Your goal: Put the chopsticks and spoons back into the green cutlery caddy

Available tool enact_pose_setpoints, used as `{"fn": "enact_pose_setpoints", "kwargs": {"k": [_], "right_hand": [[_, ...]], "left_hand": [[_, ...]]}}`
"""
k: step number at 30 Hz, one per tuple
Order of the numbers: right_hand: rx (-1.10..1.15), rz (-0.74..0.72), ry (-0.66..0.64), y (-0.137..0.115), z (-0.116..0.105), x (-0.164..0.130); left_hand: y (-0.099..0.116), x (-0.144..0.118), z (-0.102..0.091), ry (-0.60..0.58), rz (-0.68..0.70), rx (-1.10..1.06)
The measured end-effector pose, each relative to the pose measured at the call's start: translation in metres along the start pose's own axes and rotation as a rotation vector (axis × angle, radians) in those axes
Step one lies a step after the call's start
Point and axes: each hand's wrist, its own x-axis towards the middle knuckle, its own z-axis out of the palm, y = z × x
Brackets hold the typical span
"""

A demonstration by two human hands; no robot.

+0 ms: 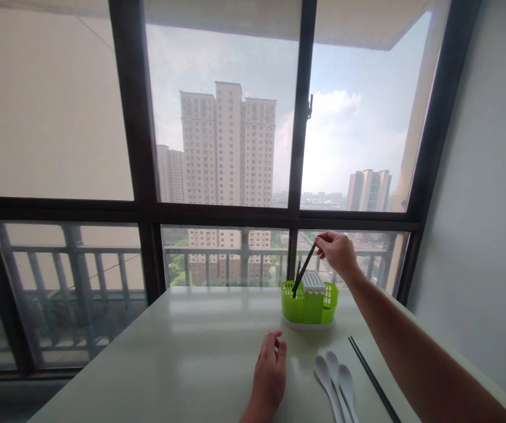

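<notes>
Window-side bench [191, 352]: right hand [337, 251] pinches a light, stiff chopstick [303, 270] by its top over the green caddy [308, 305], left hand [270, 373] resting slack.

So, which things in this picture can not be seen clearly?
- Head view: inside of the green holder, hidden by its wall.
- Lower end of the black chopstick held by the right hand, inside the holder.
- Spoons and chopsticks on the table: cut by the bottom edge.

We see our left hand [269, 373] and right hand [337, 251] bare, no rings, watch or sleeves; both forearms uncovered.
</notes>
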Motion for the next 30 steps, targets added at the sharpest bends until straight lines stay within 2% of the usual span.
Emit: {"fn": "enact_pose_setpoints", "kwargs": {"k": [3,9,17,24,27,30], "right_hand": [[-0.053,0.042,0.018,0.016,0.025,0.006],[-0.181,0.168,-0.065,0.057,0.076,-0.007],[-0.319,0.294,-0.183,0.075,0.106,0.001],[-0.391,0.301,-0.2,0.079,0.101,0.009],[-0.415,0.256,-0.136,0.074,0.086,0.006],[-0.454,0.199,-0.059,0.071,0.056,-0.003]], "left_hand": [[0.0,-0.001,0.002,-0.031,0.017,0.011],[0.003,-0.002,0.003,-0.068,0.004,0.051],[0.008,-0.002,0.002,-0.093,0.006,0.056],[0.011,-0.003,0.0,-0.109,0.008,0.083],[0.011,-0.004,-0.001,-0.1,0.018,0.081],[0.011,-0.004,0.0,-0.093,0.021,0.068]]}}
